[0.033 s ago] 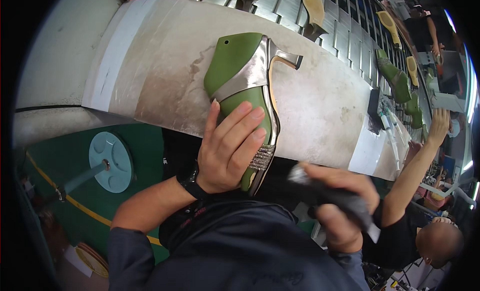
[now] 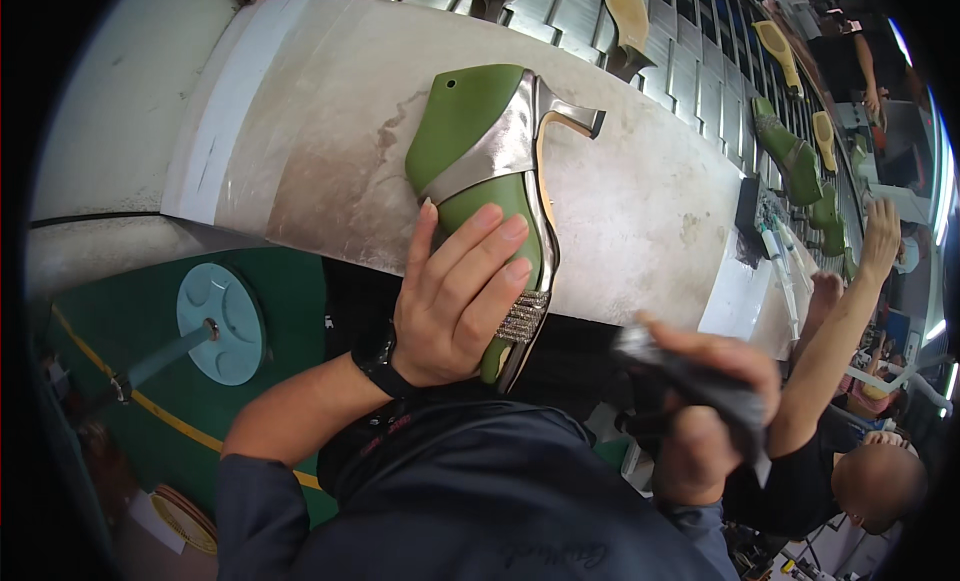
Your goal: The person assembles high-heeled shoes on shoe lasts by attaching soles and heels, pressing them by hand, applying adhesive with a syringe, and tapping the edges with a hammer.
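A high-heeled shoe [image 2: 508, 146] with metallic silver straps and a sparkling toe band [image 2: 523, 318] lies on its side, fitted over a green shoe last [image 2: 460, 119]. Its slim heel [image 2: 572, 112] points to the right. My left hand [image 2: 455, 296] grips the last's forepart, fingers spread over the green side and the thumb side partly hidden. The toe end reaches over the bench's near edge. Right of the shoe and apart from it, my right hand [image 2: 715, 391] holds a dark, cloth-like thing [image 2: 700, 381] with a shiny silver end; motion blurs it, so its kind is unclear.
Under the shoe is a pale stained workbench [image 2: 640, 201]. Beyond runs a slatted metal conveyor [image 2: 560, 16] carrying tan soles with heels [image 2: 627, 21] and green lasts [image 2: 790, 156]. A co-worker's arm [image 2: 840, 301] reaches in at right. A light-blue round stool [image 2: 222, 324] stands at left.
My right hand has moved a little to the right, away from the shoe, with the dark thing in it. My left hand and the shoe stay nearly still. The co-worker's raised hand has shifted slightly.
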The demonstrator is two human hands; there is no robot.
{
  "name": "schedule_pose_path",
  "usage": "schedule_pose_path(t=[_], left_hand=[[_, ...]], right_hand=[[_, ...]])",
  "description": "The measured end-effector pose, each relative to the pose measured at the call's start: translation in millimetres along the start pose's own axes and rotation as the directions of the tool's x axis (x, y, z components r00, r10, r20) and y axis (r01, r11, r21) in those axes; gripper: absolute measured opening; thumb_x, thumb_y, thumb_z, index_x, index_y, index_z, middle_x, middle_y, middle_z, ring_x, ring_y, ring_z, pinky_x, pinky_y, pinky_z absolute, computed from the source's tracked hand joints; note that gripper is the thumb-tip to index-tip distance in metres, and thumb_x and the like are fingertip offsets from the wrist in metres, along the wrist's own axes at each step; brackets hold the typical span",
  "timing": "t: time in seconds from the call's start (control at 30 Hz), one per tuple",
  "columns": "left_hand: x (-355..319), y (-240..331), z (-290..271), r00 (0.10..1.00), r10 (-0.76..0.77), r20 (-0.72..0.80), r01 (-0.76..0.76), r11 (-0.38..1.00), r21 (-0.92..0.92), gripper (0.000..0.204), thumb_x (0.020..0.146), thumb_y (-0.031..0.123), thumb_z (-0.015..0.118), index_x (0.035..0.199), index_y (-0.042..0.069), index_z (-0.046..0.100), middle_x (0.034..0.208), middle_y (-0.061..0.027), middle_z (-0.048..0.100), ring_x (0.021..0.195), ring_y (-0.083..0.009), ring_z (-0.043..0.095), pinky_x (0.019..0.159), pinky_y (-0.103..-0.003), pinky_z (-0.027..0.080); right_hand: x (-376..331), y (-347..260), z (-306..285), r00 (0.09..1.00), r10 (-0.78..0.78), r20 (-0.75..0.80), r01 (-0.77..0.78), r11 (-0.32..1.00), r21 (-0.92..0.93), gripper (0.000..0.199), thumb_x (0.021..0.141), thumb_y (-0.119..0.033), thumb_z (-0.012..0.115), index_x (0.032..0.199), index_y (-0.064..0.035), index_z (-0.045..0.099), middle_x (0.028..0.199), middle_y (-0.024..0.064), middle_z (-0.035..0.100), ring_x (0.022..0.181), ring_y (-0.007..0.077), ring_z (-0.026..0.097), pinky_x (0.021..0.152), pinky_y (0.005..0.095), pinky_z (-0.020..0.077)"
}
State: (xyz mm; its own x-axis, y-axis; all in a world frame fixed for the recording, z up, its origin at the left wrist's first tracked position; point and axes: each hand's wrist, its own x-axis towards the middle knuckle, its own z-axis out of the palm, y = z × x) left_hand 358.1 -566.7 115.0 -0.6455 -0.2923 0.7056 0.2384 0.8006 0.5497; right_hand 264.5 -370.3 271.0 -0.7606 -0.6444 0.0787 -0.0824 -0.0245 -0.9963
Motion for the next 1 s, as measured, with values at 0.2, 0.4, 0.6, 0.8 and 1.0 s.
schedule_pose_path(t=[0.2, 0.4, 0.6, 0.8, 1.0], left_hand=[[1.5, 6.2, 1.2, 0.999, -0.052, -0.008, 0.052, 0.998, -0.036, 0.031, 0.103, 0.012, 0.063, 0.133, 0.009, 0.055, 0.140, -0.0160, 0.064, 0.134, -0.0349, 0.061, 0.125, -0.064, 0.031], [-1.1, -6.4, 5.4, 1.000, -0.010, 0.005, 0.010, 1.000, -0.001, 0.031, 0.103, 0.016, 0.064, 0.132, 0.011, 0.054, 0.139, -0.0137, 0.064, 0.134, -0.0323, 0.060, 0.124, -0.067, 0.031], [-8.5, -1.6, -0.1, 1.000, -0.009, 0.027, 0.008, 0.999, 0.042, 0.031, 0.104, 0.017, 0.064, 0.132, 0.014, 0.053, 0.138, -0.0107, 0.063, 0.134, -0.0304, 0.061, 0.123, -0.070, 0.031], [-9.9, -1.7, 13.8, 0.999, 0.002, -0.035, -0.001, 0.999, 0.034, 0.031, 0.103, 0.019, 0.066, 0.131, 0.015, 0.053, 0.136, -0.0072, 0.064, 0.134, -0.0284, 0.060, 0.123, -0.072, 0.030], [-11.0, -2.1, 14.9, 0.999, 0.007, -0.049, -0.004, 0.999, 0.053, 0.029, 0.103, 0.021, 0.065, 0.130, 0.018, 0.053, 0.136, -0.0026, 0.064, 0.134, -0.0249, 0.060, 0.124, -0.071, 0.030]], right_hand=[[32.4, 21.3, 15.2, 0.988, 0.076, 0.132, -0.050, 0.981, -0.190, 0.035, 0.081, 0.002, 0.081, 0.113, 0.0038, 0.068, 0.118, 0.0290, 0.074, 0.114, 0.0371, 0.074, 0.103, 0.0437, 0.0580], [40.9, 26.4, 6.9, 0.967, 0.083, 0.242, -0.047, 0.987, -0.152, 0.032, 0.078, 0.003, 0.082, 0.108, 0.0086, 0.072, 0.114, 0.0290, 0.076, 0.109, 0.0372, 0.077, 0.098, 0.0417, 0.0610], [63.9, 15.6, 3.9, 0.919, 0.357, 0.166, -0.343, 0.933, -0.107, 0.025, 0.091, -0.001, 0.074, 0.114, 0.0059, 0.069, 0.118, 0.0255, 0.076, 0.111, 0.0285, 0.076, 0.101, 0.0389, 0.0577], [117.3, 21.3, -7.4, 0.820, 0.535, 0.202, -0.528, 0.844, -0.091, 0.022, 0.088, -0.001, 0.073, 0.109, 0.0070, 0.072, 0.108, 0.0199, 0.080, 0.101, 0.0203, 0.075, 0.093, 0.0325, 0.0582], [130.2, 34.2, 2.6, 0.839, 0.512, 0.184, -0.504, 0.859, -0.091, 0.023, 0.089, -0.001, 0.072, 0.110, 0.0075, 0.070, 0.110, 0.0203, 0.079, 0.101, 0.0196, 0.074, 0.093, 0.0329, 0.0580]])
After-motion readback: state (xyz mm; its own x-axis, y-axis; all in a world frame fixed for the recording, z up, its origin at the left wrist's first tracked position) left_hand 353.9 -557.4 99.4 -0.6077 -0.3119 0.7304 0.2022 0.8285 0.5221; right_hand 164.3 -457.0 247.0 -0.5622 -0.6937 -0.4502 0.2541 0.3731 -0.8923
